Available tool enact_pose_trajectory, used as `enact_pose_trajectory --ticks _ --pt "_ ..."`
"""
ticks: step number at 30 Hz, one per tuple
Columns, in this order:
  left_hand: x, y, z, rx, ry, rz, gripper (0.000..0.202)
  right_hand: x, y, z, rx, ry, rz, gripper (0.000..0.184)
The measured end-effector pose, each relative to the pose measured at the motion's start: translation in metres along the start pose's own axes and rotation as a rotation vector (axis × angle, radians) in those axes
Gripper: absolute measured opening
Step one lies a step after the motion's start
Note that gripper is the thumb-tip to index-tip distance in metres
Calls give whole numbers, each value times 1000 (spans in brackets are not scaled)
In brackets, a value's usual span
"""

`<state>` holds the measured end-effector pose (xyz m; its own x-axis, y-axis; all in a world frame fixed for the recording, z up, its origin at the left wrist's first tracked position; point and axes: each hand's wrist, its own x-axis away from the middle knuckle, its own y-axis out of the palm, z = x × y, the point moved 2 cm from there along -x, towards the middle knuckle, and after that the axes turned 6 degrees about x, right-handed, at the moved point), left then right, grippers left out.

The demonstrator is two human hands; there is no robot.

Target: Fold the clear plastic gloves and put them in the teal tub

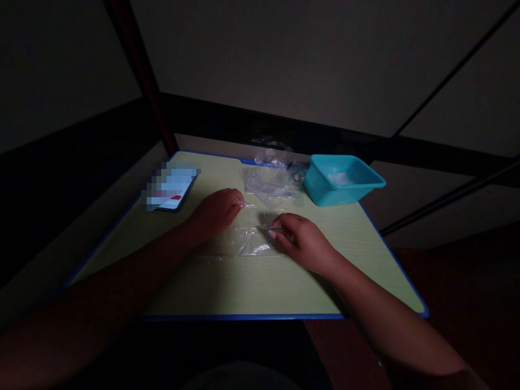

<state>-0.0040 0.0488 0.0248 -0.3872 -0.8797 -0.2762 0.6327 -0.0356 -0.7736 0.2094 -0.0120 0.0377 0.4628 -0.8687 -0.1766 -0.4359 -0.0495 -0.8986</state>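
Over the middle of the table, my left hand (pixel 219 214) is closed in a pinch, with a small whitish piece, perhaps thin plastic, at its fingertips. Its exact kind cannot be made out in the dim light. My right hand (pixel 304 238) is lower and to the right, its fingers closed on a thin, dark, pointed tool whose tip points left. Beneath both hands a transparent plastic bag (pixel 255 244) lies flat and crinkled on the tabletop, partly hidden by the right fingers. A gap separates the two hands.
The pale table (pixel 260 287) has a blue edge. Crumpled transparent plastic bags (pixel 270 179) lie at the back, beside a turquoise basket (pixel 339 195) holding something whitish. A phone (pixel 174 189) with a lit screen lies at the left. Dark panels stand behind.
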Motion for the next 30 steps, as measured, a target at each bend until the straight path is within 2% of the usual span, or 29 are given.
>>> enact_pose_trajectory --ticks 2,4,6,8,10,12,15,17,21,24,30 --pt "0 -4 1 42 -17 107 22 2 -2 -6 -70 -56 -23 13" --pt "2 -5 3 160 -32 88 26 5 -1 -11 -102 -107 -110 13" --pt "5 0 6 340 -27 -57 31 6 3 -13 -58 -132 -204 13" --pt "8 6 10 494 -9 -253 35 6 6 -14 50 -131 -261 16" --pt "11 11 14 522 11 -398 35 5 8 -13 179 -119 -279 19" --pt "14 14 17 413 66 -442 34 5 10 -12 277 -110 -282 21" --pt "16 14 19 -4 184 -367 31 4 11 -11 336 -119 -291 25" --pt "18 15 18 -173 230 -356 27 4 12 -11 341 -126 -297 27" --pt "19 17 16 -227 312 -358 22 3 13 -11 341 -115 -314 26" --pt "17 19 15 -231 372 -411 30 3 15 -11 344 -130 -313 24" --pt "17 23 12 -186 355 -482 40 4 15 -9 327 -151 -320 23"
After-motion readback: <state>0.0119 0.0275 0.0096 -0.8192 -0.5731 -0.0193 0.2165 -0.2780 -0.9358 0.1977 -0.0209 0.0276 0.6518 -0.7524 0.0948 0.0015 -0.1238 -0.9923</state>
